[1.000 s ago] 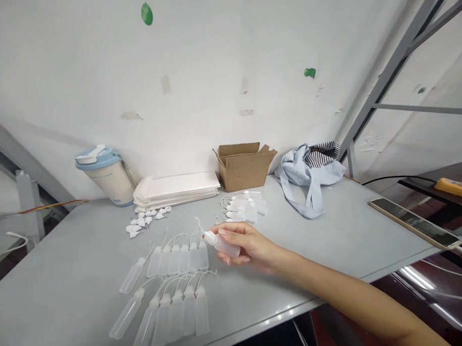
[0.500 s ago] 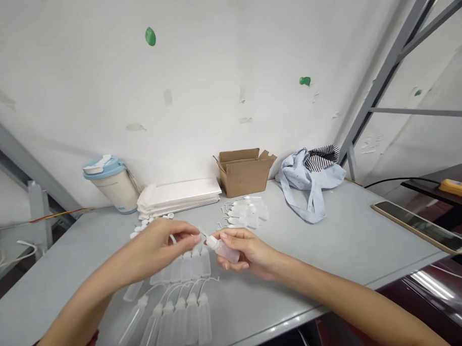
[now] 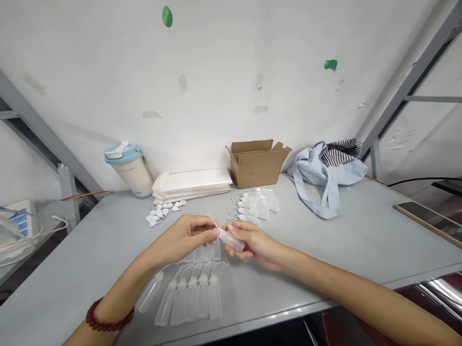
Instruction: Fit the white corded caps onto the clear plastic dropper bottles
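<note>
In my right hand (image 3: 249, 240) I hold a small translucent squeeze bottle (image 3: 232, 240), tilted, its neck pointing left. The thumb and index finger of my left hand (image 3: 196, 235) pinch the white nozzle cap (image 3: 220, 233) at the neck, with a thin tip sticking up above it. Below the hands lies a row of similar bottles (image 3: 191, 299) with thin curved tubes at their tops. Another group of bottles (image 3: 209, 253) is partly hidden behind my left hand. Several loose white caps (image 3: 163, 209) lie beyond my left hand.
More bottles (image 3: 258, 204) lie in front of an open cardboard box (image 3: 259, 166). A stack of white envelopes (image 3: 194, 184) and a blue-lidded tumbler (image 3: 130, 174) stand along the wall. To the right are a light blue cloth bag (image 3: 325, 171) and a phone (image 3: 434, 223).
My left fingers have closed in on the bottle's neck and now grip the cap. The view has shifted left, showing more of the left side and the red bead bracelet.
</note>
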